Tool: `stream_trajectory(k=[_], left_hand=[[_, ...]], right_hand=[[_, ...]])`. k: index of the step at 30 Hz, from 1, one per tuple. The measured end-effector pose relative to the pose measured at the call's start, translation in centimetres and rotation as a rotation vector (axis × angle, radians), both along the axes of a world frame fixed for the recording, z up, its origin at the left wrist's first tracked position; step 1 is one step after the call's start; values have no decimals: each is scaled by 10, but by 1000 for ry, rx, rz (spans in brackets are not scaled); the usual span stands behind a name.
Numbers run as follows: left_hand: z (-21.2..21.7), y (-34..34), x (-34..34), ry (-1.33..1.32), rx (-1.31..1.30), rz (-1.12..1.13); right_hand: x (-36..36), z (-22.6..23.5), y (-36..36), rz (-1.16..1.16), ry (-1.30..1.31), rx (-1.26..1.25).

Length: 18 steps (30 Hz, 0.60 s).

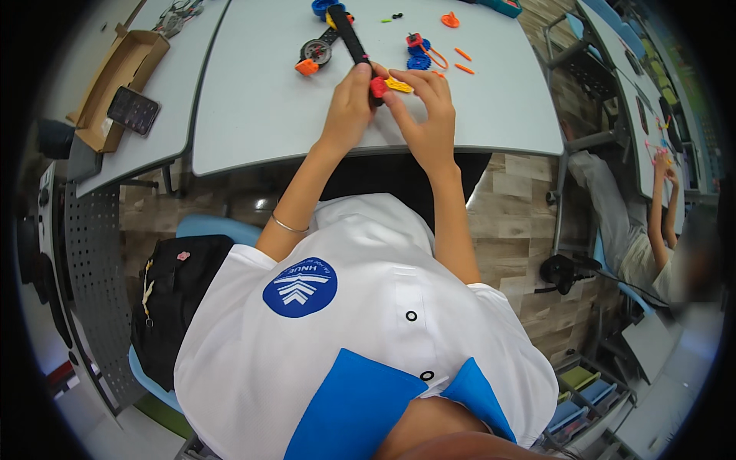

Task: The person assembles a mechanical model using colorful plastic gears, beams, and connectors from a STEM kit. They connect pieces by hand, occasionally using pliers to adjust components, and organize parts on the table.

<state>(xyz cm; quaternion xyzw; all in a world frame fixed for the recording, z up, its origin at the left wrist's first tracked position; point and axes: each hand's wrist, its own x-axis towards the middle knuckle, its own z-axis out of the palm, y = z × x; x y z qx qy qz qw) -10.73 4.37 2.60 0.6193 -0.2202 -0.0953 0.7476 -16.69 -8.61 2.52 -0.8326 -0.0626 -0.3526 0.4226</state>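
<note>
A long black toy building beam [349, 34] slants over the near part of the white table, its near end gripped by my left hand [349, 111]. At that end sits a small red block [379, 87], with a yellow piece [399, 85] sticking out to its right. My right hand [426, 123] pinches the yellow piece between thumb and fingers, against the red block. Beyond my left hand, a grey wheel [315, 53] with an orange piece [307, 67] lies on the table near the beam. Some of the joint is covered by my fingers.
Blue gears [418, 61], orange pegs [464, 69] and an orange cone-like piece [450, 20] lie on the table's far right. An open cardboard box [138, 65] and a phone [134, 110] rest on the left table. Another person [652, 253] works at far right.
</note>
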Motion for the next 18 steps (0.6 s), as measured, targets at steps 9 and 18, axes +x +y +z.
stream_trajectory(k=[9, 18], left_hand=[[2, 2, 0, -194, 175, -3], [5, 3, -3, -207, 315, -155]], right_hand=[[-6, 8, 4, 259, 185, 452], [-9, 10, -20, 440, 359, 655]])
